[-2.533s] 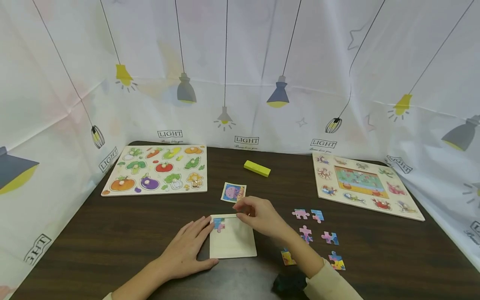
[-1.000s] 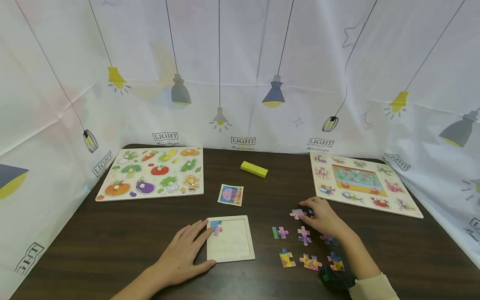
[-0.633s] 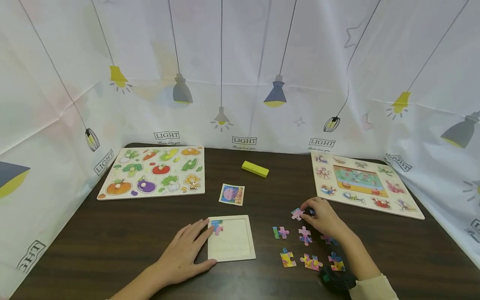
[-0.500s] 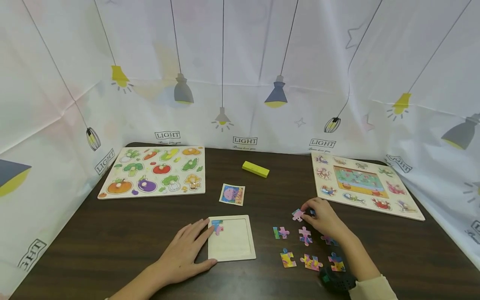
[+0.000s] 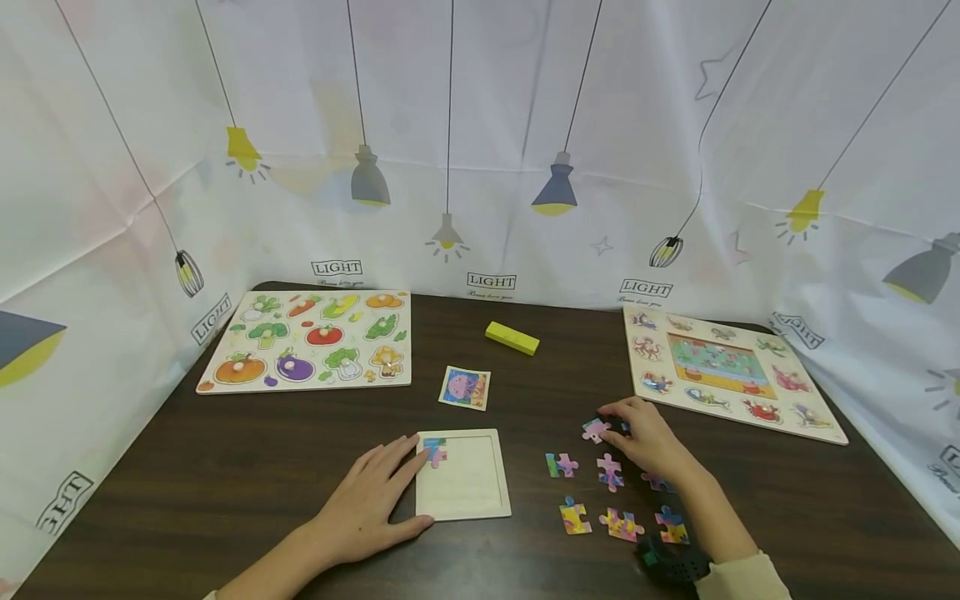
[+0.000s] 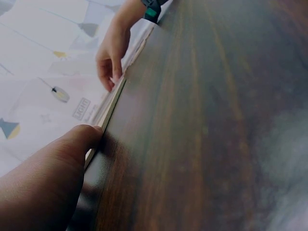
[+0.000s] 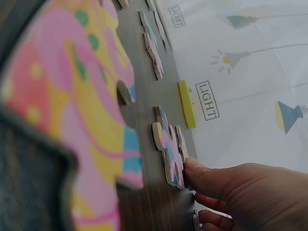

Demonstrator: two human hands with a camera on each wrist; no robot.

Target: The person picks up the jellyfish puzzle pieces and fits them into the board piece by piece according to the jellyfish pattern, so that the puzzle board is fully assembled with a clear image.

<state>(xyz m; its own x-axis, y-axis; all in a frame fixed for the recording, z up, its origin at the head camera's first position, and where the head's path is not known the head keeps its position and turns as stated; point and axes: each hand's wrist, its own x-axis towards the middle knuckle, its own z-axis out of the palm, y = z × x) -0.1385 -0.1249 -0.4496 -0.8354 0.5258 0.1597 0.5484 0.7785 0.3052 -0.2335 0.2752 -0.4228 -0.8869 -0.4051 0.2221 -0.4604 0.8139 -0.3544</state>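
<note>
In the head view my left hand (image 5: 375, 504) lies beside a small square wooden puzzle tray (image 5: 467, 510), fingers extended along its left edge and thumb near its lower left corner. The left wrist view shows that thumb (image 6: 79, 142) against the tray's edge. One blue-and-pink puzzle piece (image 5: 436, 451) sits in the tray's upper left corner, partly under a fingertip. Off to the right, my right hand (image 5: 648, 435) pinches a pink puzzle piece (image 5: 596, 430) by its right side, low over the table. Another piece is mostly hidden behind these fingers.
Several loose puzzle pieces (image 5: 610, 472) lie in rows below the right hand. A small jellyfish picture card (image 5: 464, 388) and a yellow block (image 5: 512, 338) lie farther back. A vegetable puzzle board (image 5: 352, 343) stands back left, a sea-animal board (image 5: 708, 398) back right.
My right hand has gone from above the tray to the loose pieces at right and taken hold of a pink piece, turning it slightly. My left hand stays at the tray.
</note>
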